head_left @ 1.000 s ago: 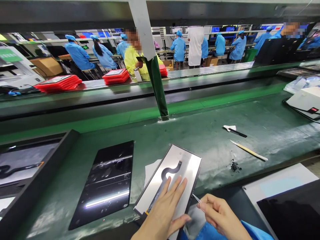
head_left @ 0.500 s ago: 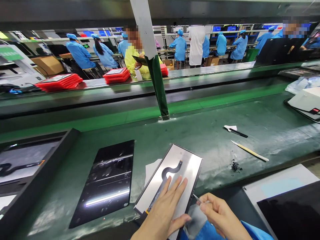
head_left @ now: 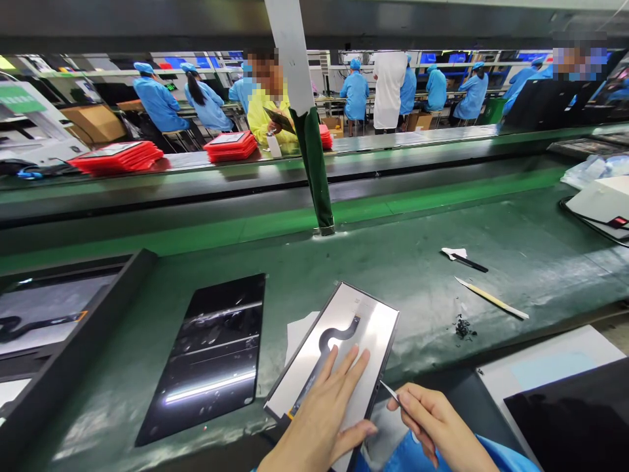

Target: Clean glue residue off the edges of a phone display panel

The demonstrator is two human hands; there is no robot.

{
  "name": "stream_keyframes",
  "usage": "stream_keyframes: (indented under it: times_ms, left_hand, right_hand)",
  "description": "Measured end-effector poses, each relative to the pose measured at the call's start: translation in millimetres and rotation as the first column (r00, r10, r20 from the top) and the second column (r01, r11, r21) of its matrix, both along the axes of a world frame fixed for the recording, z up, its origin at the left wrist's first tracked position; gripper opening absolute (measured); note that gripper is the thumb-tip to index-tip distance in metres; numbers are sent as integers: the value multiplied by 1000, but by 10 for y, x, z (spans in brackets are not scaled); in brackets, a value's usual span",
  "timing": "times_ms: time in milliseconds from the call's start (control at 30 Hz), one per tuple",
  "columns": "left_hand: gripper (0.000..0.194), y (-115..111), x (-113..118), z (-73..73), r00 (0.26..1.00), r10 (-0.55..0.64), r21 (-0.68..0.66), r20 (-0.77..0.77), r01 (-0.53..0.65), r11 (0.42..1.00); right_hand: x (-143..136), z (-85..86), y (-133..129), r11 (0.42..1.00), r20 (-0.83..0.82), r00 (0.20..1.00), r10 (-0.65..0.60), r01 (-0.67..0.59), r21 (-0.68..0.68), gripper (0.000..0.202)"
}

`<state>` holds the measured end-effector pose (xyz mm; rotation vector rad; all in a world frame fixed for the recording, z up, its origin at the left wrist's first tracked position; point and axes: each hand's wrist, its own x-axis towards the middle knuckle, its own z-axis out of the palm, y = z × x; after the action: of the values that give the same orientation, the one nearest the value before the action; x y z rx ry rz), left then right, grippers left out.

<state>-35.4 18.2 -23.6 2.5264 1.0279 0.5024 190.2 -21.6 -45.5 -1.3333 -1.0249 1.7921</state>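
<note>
A display panel lies back side up in front of me, silvery with a dark ribbon cable curving along it. My left hand rests flat on the panel with its fingers spread. Pinched in my right hand are thin metal tweezers, though most of the tool is hidden by the fingers. Their tip meets the panel's right edge. Under the panel's left side a sheet of white paper sticks out. To the left lies a glossy black screen.
A dark tray with another panel stands at far left. On the right of the green mat lie a yellow-handled blade, a black-handled tool and a heap of black scraps. A post rises mid-table; several people sit beyond.
My right hand has shifted slightly right and turned, and more of the metal tip shows at the panel's edge. My left hand and the panel have stayed in place.
</note>
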Motion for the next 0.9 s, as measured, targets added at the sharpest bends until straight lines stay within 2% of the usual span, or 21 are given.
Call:
stream_keyframes:
  times_ms: [233,500,667,900]
  left_hand:
    - [107,-4,-12,-40,1000,4,-22,-5,-5,1000]
    - [107,-8,-12,-47,1000,-4,-15,-8,4,1000]
    - [110,2,0,-31,1000,-4,-13,-3,4,1000]
    - [109,0,1,-43,1000,-4,-15,16,5,1000]
  right_hand:
    - [-55,-19,-12,997,-82,997,-15,9,-76,61]
    - [-46,67,-8,1000,-64,998,-2,0,-31,61]
    - [-33,46,-19,1000,-28,999,-19,19,-1,61]
    - [-49,-48,-30,998,-63,998,-13,9,-67,59]
